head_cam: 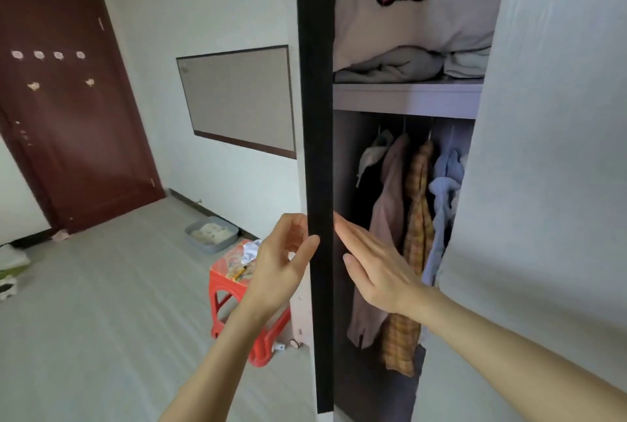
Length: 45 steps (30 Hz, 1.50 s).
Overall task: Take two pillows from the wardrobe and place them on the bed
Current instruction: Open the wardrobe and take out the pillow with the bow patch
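Left hand [283, 260] grips black door edge [317, 184]; right door [556, 150] half-covers pillow [414, 4]

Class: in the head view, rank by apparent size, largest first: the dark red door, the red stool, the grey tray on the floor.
1. dark red door
2. red stool
3. grey tray

The tray lies farther away, so its true size may differ.

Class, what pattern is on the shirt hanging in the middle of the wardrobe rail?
An orange-and-brown check on the shirt, clearest in the head view.

This was a home bedroom. An open wardrobe [403, 99] held hanging clothes [407, 218] and folded bedding [390, 67]. A red plastic stool [234, 303] stood near a dark wooden door [68, 99].
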Tool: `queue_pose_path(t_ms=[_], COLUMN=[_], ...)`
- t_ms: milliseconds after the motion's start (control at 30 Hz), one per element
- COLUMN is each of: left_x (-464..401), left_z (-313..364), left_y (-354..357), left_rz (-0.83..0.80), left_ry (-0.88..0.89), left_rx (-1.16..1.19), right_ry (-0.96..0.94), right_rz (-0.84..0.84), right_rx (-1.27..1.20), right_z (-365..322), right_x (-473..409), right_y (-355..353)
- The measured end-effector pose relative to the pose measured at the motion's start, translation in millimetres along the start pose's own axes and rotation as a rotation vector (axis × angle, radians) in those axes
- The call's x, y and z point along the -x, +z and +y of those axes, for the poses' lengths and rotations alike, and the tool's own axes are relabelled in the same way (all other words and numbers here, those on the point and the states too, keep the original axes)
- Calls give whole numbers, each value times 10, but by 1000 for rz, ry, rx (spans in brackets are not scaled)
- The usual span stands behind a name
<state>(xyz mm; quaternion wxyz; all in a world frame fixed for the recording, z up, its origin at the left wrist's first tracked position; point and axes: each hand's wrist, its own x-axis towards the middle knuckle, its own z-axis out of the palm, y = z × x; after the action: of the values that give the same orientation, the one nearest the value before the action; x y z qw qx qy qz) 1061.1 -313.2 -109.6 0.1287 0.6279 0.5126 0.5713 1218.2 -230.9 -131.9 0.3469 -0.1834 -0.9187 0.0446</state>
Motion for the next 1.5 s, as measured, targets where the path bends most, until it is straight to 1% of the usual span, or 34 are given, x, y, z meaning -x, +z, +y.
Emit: queue_pose_path(t_ms=[167, 233, 300, 500, 600, 733, 833, 933, 1000, 1067, 1100, 1167, 1200, 1300, 1400, 1500], left_x=[153, 157, 129, -56, -154, -249, -260, -185, -98, -22, -5, -8, -32, -183, -334, -478], left_z=[-245, -300, -365, -528, -641, -756, -828, -853, -822, -760, -760, -759, -752, -698, -639, -600], left_y=[-639, -844, -1046, -1459, -1548, -1684, -1712, -1568, -1351, -1085, -977, -707, -616, -227, 140, 506], left_rz=[143, 170, 242, 450, 541, 563, 582, 755, 841, 812, 760, 609, 531, 351, 214, 88], left_ry=[-122, -158, -198, -324, -401, -469, -482, -476, -364, -228, -167, -93, -94, -115, -114, -103], left_rx=[84, 122, 153, 206, 237, 213, 133, -133, -307, -436, -489, -539, -529, -416, -305, -244], right_ry=[-149, -167, -187, -153, -115, -101, -76, -59, -59, -62, -59, -44, -42, 24, 52, 229], right_rz=[-45, -72, -118, -258, -281, -268, -235, -176, -166, -139, -124, -115, -135, -308, -407, -604], right_rx=[-48, -24, -6, 44, 62, 101, 136, 192, 257, 333, 377, 508, 584, 898, 1118, 1356], right_z=[-324, -424, -537, -801, -829, -694, -512, -332, -207, -60, 12, 225, 318, 645, 874, 965], right_x=[-431, -602, -820, -1327, -1413, -1362, -1262, -1188, -1107, -979, -926, -736, -666, -422, -226, -92], right_y=[424, 574, 737, 1058, 1066, 1010, 919, 784, 665, 522, 440, 249, 152, -215, -576, -908])
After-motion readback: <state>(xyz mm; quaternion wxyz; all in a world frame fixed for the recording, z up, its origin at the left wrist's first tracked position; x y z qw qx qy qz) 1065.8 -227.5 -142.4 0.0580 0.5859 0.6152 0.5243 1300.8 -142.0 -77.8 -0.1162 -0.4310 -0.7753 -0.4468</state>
